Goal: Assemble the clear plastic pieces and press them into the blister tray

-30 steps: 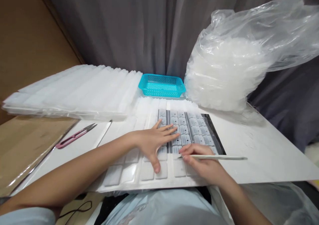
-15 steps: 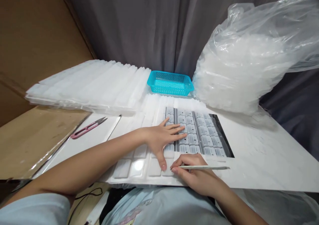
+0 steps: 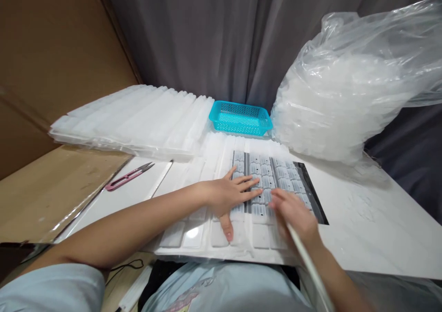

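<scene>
A white translucent sheet of square pockets (image 3: 260,236) lies before me. Part of it sits over a black sheet (image 3: 311,190), where rows of grey-striped rectangles show. My left hand (image 3: 228,197) rests flat on the pockets with fingers spread, its fingertips at the striped rows. Above the right part of these rows is my right hand (image 3: 299,215), blurred by motion, its fingers closed round a slim pale pen-like tool (image 3: 311,270). The tool's rear end slants down toward me; its working tip is hidden by the hand.
Pink thread snips (image 3: 128,177) lie left of my forearm. A blue perforated basket (image 3: 240,130) stands at the back, between a stack of white ridged sheets (image 3: 131,123) and a clear plastic bag (image 3: 345,100) full of white material. A cardboard box (image 3: 51,59) rises at far left.
My right hand has lifted from the near pockets and moved up and right over the striped rows. The tool has swung from level to slanting toward me. My left hand stays spread on the sheet.
</scene>
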### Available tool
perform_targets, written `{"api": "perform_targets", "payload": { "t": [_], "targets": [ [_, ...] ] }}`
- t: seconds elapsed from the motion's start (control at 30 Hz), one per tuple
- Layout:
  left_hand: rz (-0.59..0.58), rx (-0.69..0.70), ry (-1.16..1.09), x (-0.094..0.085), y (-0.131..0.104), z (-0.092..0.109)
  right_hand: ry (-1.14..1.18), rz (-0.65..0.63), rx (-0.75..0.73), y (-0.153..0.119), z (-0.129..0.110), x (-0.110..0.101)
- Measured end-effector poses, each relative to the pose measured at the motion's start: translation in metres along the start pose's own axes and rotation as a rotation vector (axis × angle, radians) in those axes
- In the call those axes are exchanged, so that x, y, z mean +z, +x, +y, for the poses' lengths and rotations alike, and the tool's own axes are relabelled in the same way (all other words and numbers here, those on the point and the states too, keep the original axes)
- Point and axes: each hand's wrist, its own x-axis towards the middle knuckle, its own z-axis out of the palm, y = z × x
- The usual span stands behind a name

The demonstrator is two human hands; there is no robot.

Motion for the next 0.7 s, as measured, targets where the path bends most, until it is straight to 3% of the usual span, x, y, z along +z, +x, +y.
{"api": "perform_targets", "payload": {
  "t": [0.1, 0.23, 0.3, 0.43, 0.7],
  "targets": [
    [-0.011, 0.022, -0.065, -0.004, -0.002, -0.005, 0.057, 0.001, 0.136, 0.018, 0.011, -0.011],
    [0.050, 0.011, -0.079, -0.011, -0.008, -0.024, 0.429, -0.315, 0.389, 0.027, 0.004, 0.001],
    [0.100, -0.029, -0.035, -0.012, -0.011, -0.033, 0.521, -0.397, 0.459, 0.028, -0.003, 0.012],
    [0.108, -0.053, 0.000, -0.011, -0.012, -0.040, 0.547, -0.446, 0.495, 0.028, -0.009, 0.023],
    [0.083, -0.070, 0.019, -0.011, -0.011, -0.036, 0.489, -0.460, 0.478, 0.031, -0.009, 0.021]
  ]
}}
